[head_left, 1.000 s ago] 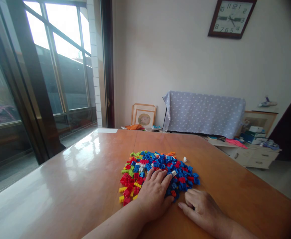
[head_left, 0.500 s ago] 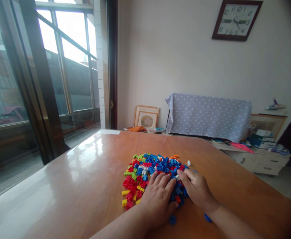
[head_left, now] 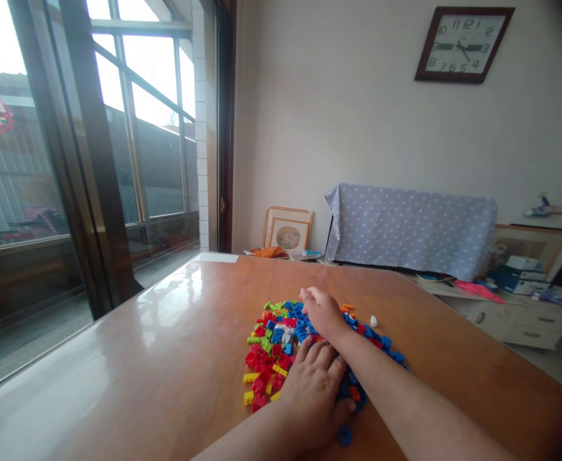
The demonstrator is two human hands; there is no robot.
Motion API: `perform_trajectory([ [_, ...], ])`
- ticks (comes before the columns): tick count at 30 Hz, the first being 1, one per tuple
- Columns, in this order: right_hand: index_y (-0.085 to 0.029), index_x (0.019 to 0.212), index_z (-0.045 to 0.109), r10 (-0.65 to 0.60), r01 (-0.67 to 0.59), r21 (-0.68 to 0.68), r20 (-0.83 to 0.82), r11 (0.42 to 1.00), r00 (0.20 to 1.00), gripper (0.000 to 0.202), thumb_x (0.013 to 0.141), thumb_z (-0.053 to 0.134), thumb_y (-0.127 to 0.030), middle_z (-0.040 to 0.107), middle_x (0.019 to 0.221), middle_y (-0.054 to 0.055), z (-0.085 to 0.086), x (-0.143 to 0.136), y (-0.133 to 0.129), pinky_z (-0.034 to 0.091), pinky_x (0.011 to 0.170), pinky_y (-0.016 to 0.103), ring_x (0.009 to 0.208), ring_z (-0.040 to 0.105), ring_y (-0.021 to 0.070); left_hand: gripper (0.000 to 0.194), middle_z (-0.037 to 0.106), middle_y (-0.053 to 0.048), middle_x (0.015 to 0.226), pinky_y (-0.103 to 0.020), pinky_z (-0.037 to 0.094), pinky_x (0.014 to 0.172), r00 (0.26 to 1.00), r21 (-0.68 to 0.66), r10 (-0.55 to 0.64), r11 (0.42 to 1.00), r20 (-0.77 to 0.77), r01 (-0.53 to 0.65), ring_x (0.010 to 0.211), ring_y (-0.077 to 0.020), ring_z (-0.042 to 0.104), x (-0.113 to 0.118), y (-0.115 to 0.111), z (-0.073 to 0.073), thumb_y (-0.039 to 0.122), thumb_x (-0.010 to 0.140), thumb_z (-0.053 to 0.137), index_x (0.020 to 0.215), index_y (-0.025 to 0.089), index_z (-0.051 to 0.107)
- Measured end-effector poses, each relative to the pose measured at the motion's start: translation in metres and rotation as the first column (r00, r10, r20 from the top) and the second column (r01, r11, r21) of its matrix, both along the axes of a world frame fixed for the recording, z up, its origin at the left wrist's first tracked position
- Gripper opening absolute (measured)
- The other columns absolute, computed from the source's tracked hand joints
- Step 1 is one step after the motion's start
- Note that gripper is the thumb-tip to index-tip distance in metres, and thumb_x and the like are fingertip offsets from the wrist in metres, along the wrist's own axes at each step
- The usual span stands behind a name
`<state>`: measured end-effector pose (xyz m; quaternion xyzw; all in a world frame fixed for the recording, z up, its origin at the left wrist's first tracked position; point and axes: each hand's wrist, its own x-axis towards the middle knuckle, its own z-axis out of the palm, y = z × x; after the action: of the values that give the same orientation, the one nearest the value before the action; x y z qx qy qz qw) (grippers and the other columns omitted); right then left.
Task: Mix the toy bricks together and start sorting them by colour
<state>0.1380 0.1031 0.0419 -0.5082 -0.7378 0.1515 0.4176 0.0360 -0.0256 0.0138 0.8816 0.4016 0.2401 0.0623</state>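
The left hand [head_left: 315, 390] lay palm down on the mixed toy bricks [head_left: 288, 323]. The right hand [head_left: 323, 312] was above the far part of the pile, fingers curled. A white brick [head_left: 373, 321] sat apart on the wooden table [head_left: 165, 371].

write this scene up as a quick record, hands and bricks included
left hand: on the brick pile, fingers spread
right hand: at the pile's far side, anything held unclear
brick pile: red, yellow, green, blue, white, orange
outside pile: white piece, right of far side
surface: glossy brown table
wall: clock
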Motion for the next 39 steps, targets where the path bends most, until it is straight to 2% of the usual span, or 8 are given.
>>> perform_trajectory([
  [8,-0.022,0.076,0.064,-0.037,0.045,0.042,-0.169,0.998,0.985,0.053,0.094,0.04,-0.065,0.055,0.057,-0.002,0.014,0.004,-0.007,0.036,0.057,0.025,0.056,0.049,0.0153,0.064,0.048,-0.007,0.149,-0.054,0.016,0.124,0.999,0.014,-0.004,1.0,0.048,0.003,0.14,-0.0306,0.039,0.0,0.002,-0.005,0.053,0.087,0.063,0.145,0.03,0.046],
  [13,-0.021,0.084,0.064,-0.083,0.069,-0.054,-0.324,0.996,0.942,0.052,0.092,0.043,-0.067,0.046,0.056,-0.005,0.023,0.059,-0.039,0.036,0.053,0.024,0.054,0.044,0.014,0.065,0.047,-0.008,0.152,-0.056,0.016,0.123,0.999,0.048,-0.013,0.999,0.037,0.011,0.141,-0.0324,0.038,-0.001,0.006,-0.012,0.055,0.089,0.059,0.147,0.029,0.045],
  [16,-0.021,0.079,0.061,-0.195,0.171,-0.118,-0.239,0.978,0.951,0.049,0.092,0.045,-0.065,0.051,0.06,-0.004,0.009,0.116,-0.07,0.037,0.054,0.024,0.056,0.045,0.0137,0.064,0.047,-0.007,0.152,-0.057,0.017,0.123,0.999,0.067,-0.015,0.998,0.04,0.012,0.14,-0.033,0.038,0.0,0.009,-0.015,0.053,0.089,0.059,0.148,0.03,0.045],
  [19,-0.022,0.075,0.061,-0.302,0.303,-0.14,0.023,0.943,0.953,0.047,0.089,0.048,-0.065,0.057,0.064,-0.002,-0.019,0.171,-0.105,0.039,0.059,0.026,0.061,0.051,0.0158,0.065,0.047,-0.007,0.152,-0.057,0.018,0.122,0.999,0.079,-0.016,0.997,0.039,0.013,0.14,-0.0332,0.039,0.001,0.009,-0.015,0.052,0.089,0.061,0.148,0.03,0.045],
  [23,-0.023,0.087,0.065,-0.346,0.393,-0.158,0.262,0.906,0.901,0.042,0.084,0.056,-0.064,0.064,0.083,0.003,-0.053,0.205,-0.146,0.044,0.067,0.028,0.075,0.059,0.0197,0.062,0.049,-0.008,0.15,-0.056,0.02,0.122,0.999,0.093,-0.01,0.996,0.046,0.006,0.138,-0.0322,0.042,0.002,0.008,-0.014,0.051,0.09,0.06,0.147,0.029,0.046],
  [26,-0.023,0.093,0.065,-0.239,0.312,-0.199,0.323,0.929,0.916,0.032,0.083,0.062,-0.053,0.064,0.092,0.004,-0.061,0.196,-0.166,0.045,0.072,0.03,0.079,0.061,0.0197,0.056,0.053,-0.009,0.147,-0.055,0.02,0.122,0.998,0.109,-0.011,0.994,0.054,0.005,0.137,-0.0301,0.044,0.003,0.007,-0.012,0.05,0.094,0.055,0.145,0.027,0.048],
  [31,-0.022,0.077,0.055,-0.099,0.179,-0.196,0.361,0.964,0.927,0.006,0.082,0.056,-0.024,0.058,0.083,0.0,-0.052,0.157,-0.18,0.043,0.072,0.028,0.078,0.058,0.0167,0.049,0.054,-0.008,0.146,-0.053,0.021,0.121,0.999,0.122,0.002,0.992,0.05,-0.008,0.135,-0.0288,0.046,0.004,0.007,-0.011,0.048,0.098,0.049,0.142,0.027,0.051],
  [39,-0.023,0.085,0.057,0.085,-0.027,-0.219,0.258,0.975,0.962,0.012,0.079,0.054,-0.012,0.058,0.093,-0.001,-0.045,0.09,-0.185,0.044,0.077,0.025,0.086,0.059,0.0144,0.049,0.055,-0.006,0.144,-0.051,0.024,0.121,0.999,0.14,0.014,0.99,0.049,-0.021,0.134,-0.0282,0.046,0.003,0.007,-0.015,0.05,0.097,0.05,0.141,0.028,0.053],
])
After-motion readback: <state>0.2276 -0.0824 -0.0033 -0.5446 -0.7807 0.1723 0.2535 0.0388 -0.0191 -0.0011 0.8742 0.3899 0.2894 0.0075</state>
